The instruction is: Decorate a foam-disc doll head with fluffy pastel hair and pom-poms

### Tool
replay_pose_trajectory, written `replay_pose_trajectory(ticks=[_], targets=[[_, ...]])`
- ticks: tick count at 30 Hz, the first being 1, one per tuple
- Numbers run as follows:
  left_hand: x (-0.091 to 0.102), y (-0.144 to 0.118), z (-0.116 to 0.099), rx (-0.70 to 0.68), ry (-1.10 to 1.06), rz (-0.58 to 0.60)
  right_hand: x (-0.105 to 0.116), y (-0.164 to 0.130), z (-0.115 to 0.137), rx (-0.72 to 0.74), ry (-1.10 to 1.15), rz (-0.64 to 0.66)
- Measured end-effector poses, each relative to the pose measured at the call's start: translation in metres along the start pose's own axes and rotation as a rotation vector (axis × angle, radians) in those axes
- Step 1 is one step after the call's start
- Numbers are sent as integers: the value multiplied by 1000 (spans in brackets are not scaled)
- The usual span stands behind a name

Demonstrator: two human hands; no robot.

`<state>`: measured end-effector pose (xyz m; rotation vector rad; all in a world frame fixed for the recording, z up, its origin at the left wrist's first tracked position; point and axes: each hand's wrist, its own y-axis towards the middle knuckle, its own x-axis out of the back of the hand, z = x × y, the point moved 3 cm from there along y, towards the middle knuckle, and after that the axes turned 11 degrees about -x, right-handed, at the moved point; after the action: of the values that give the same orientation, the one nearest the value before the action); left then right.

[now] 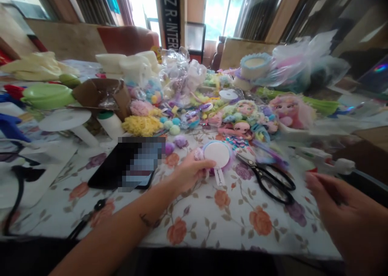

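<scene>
My left hand [189, 173] rests on the floral tablecloth [212, 219] and grips the edge of a small round white disc with a purple rim and a white tag [217, 154]. My right hand [348, 215] hovers at the lower right, blurred, fingers loosely curled, with nothing visible in it. Black scissors [269, 178] lie between the two hands. A white glue gun [324, 163] lies just beyond my right hand.
A black phone [127, 165] lies left of my left hand. Behind are pastel dolls [245, 120], pompoms [169, 124], a yellow fluffy piece [142, 125], a white bottle [110, 124], green bowls [45, 95], plastic bags [182, 76] and a black cable [18, 187].
</scene>
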<state>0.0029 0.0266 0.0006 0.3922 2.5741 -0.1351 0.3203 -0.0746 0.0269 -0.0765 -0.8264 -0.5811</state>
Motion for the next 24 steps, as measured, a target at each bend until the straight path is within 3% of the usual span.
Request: replay_pose_trajectory(ticks=[1,3,6,7,9,12,16,20,24], targets=[[1,1,0,21,7,31,-2,5,29,71,-9,-74],[1,0,-2,91,27,114,-18,21,91,237,77,24],[-2,-5,-6,219,39,328,-61,42,178,605,152,464],[-2,-8,-7,256,43,396,-80,45,200,708,109,678],[-1,-12,-7,331,74,471,-116,46,232,828,-45,877],[5,-15,-4,386,162,473,-164,37,253,982,-335,928],[4,-15,-5,349,203,580,-204,27,256,924,-477,841],[-1,-16,-8,361,170,658,-223,26,254,777,-479,861],[-2,-16,-8,379,182,671,-227,29,253,628,-418,920]])
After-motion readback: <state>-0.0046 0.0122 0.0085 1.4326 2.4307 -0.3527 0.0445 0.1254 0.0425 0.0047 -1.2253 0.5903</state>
